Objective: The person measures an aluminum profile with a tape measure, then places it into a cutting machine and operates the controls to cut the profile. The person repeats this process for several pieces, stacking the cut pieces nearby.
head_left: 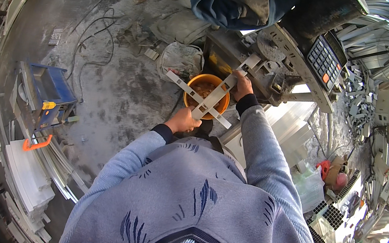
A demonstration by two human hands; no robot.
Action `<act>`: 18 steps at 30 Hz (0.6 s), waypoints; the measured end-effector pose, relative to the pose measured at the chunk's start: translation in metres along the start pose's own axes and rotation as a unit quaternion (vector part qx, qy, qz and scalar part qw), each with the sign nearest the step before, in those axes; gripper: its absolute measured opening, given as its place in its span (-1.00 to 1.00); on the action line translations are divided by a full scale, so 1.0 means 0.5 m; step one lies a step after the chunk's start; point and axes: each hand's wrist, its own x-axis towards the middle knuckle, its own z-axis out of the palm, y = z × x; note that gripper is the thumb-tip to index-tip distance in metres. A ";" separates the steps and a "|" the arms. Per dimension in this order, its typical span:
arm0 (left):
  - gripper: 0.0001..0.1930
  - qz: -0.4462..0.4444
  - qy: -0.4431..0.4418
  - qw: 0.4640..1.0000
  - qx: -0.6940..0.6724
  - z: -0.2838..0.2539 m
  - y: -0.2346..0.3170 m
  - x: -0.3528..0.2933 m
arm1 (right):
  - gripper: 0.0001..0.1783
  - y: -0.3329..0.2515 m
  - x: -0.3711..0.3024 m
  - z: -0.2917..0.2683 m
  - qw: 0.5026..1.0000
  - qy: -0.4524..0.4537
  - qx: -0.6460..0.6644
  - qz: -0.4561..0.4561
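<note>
A flat silver metal strip (220, 92) with cut-out slots runs slantwise between my two hands. My left hand (184, 120) is closed round its near end. Farther up and to the right, my right hand (243, 85) grips it near the far end, close to the edge of a worn metal machine (263, 64). Below it, a second slotted strip (183, 85) crosses the other way over an orange bucket (206, 76). Small brownish bits lie inside the bucket, partly hidden by the strips.
A calculator (325, 61) rests on the machine at upper right, near blue cloth (242, 3). To the left stands a blue metal frame (52, 82), with long profiles (28, 172) below it. Metal scraps (359, 98) and a clear plastic bag (309, 186) lie at right. A cable (81, 44) loops across the floor.
</note>
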 end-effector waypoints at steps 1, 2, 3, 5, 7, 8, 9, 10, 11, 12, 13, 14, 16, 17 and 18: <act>-0.57 0.001 0.007 1.000 0.012 0.001 0.002 -0.002 | -0.64 0.008 0.013 0.005 0.999 0.019 -0.020 -0.026; -0.57 -0.004 0.016 1.000 0.017 0.003 0.004 -0.004 | -0.68 0.014 0.025 0.008 0.998 -0.012 0.026 -0.054; -0.56 -0.008 0.025 0.999 0.022 0.004 0.006 -0.006 | -0.69 0.020 0.034 0.008 0.995 0.005 0.103 0.011; -0.54 -0.016 0.016 1.000 0.009 0.004 0.011 -0.009 | -0.72 0.030 0.045 0.006 0.982 0.016 0.175 0.063; -0.52 -0.023 0.011 1.000 0.000 0.004 0.016 -0.012 | -0.74 0.031 0.047 0.005 0.984 0.005 0.170 0.043; -0.52 -0.026 0.010 1.000 -0.002 0.003 0.019 -0.013 | -0.73 0.030 0.045 0.005 0.985 -0.007 0.168 0.025; -0.51 -0.036 0.007 0.999 -0.009 0.003 0.022 -0.014 | -0.72 0.026 0.042 0.005 0.986 -0.020 0.166 0.016; -0.51 -0.041 0.011 0.999 0.004 0.003 0.026 -0.015 | -0.71 0.021 0.038 0.007 0.986 -0.022 0.163 0.013; -0.50 -0.054 0.013 0.998 0.011 0.003 0.029 -0.017 | -0.73 0.015 0.033 0.010 0.982 -0.036 0.187 0.014; -0.50 -0.071 0.012 0.997 0.011 0.004 0.033 -0.018 | -0.75 0.009 0.028 0.014 0.977 -0.040 0.209 0.022; -0.55 -0.059 0.020 0.998 0.010 0.005 0.035 -0.020 | -0.76 0.004 0.023 0.018 0.972 -0.035 0.230 0.028; -0.59 -0.049 0.026 0.998 0.003 0.006 0.038 -0.022 | -0.79 0.000 0.019 0.022 0.965 -0.031 0.259 0.039; -0.64 -0.046 0.030 0.999 -0.001 0.009 0.038 -0.025 | -0.83 -0.003 0.013 0.028 0.946 -0.024 0.318 0.055; -0.65 -0.049 0.030 0.998 0.004 0.009 0.037 -0.023 | -0.84 -0.004 0.014 0.030 0.949 -0.012 0.310 0.063; -0.66 -0.050 0.031 0.998 0.000 0.008 0.035 -0.021 | -0.84 -0.004 0.016 0.031 0.949 -0.021 0.309 0.063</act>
